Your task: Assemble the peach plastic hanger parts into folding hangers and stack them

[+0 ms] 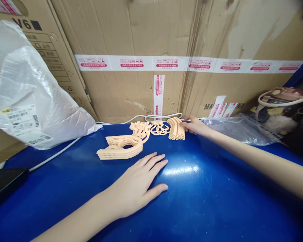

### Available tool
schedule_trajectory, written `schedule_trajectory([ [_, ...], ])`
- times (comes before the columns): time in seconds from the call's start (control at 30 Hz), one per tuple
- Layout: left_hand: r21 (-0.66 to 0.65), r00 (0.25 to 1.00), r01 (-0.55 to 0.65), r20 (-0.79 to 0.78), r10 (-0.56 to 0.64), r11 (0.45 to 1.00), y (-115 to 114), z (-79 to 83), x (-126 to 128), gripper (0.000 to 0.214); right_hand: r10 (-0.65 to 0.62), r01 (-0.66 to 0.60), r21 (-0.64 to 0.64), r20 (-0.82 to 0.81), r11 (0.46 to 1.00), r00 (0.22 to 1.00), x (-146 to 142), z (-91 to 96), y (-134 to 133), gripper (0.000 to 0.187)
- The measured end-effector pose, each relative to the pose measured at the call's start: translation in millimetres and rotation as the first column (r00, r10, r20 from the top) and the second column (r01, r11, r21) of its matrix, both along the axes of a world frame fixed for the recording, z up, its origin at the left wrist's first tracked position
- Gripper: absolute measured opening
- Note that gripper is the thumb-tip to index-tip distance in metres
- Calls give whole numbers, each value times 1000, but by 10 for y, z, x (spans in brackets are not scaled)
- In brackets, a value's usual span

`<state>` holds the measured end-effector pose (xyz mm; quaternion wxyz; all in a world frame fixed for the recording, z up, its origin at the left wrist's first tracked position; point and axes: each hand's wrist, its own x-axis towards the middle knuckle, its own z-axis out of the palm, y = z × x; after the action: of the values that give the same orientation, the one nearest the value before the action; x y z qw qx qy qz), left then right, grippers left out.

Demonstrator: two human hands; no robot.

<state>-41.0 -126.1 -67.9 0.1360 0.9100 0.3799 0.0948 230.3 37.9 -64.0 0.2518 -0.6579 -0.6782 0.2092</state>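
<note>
My left hand (138, 185) lies flat over the blue tabletop with its fingers stretched out and nothing in it. Just beyond its fingertips is a stack of curved beige plastic pieces (121, 152) that look like hanger arms. My right hand (195, 126) reaches to the back, its thumb and finger closed at the right edge of a row of slim beige hanger arms (176, 129). The fingertips partly hide the piece they grip. Between the two groups lie loose beige hooks (159, 128) and a heap of small curved beige parts (140, 129).
Large cardboard boxes (131, 90) stand along the back of the blue table (207, 201). At left are a white plastic parcel bag (40, 90) and a black object (7, 185). A white cable (55, 154) runs behind. Clear plastic (232, 127) and a brown bag (280, 107) sit at right.
</note>
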Motion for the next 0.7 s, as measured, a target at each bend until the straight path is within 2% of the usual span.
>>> schedule_trajectory([
  [0.17,4,1000,10,6,-10,1000,9,1,7,55,20,-21,21,37,1000,999,20,4,53,51],
  [0.37,7,1000,8,-13,-8,1000,10,-1,6,56,-10,0,72,144,997,989,22,19,57,41],
  [0.5,33,1000,14,1,-14,999,-6,-16,-3,55,-41,20,115,179,993,983,2,119,2,31],
  [0.6,57,1000,6,-1,-6,998,-26,-13,0,54,-35,8,156,171,988,985,-18,257,-164,30],
  [0.7,138,999,-22,46,15,990,-47,18,17,59,95,-125,187,161,974,982,-80,343,-540,33],
])
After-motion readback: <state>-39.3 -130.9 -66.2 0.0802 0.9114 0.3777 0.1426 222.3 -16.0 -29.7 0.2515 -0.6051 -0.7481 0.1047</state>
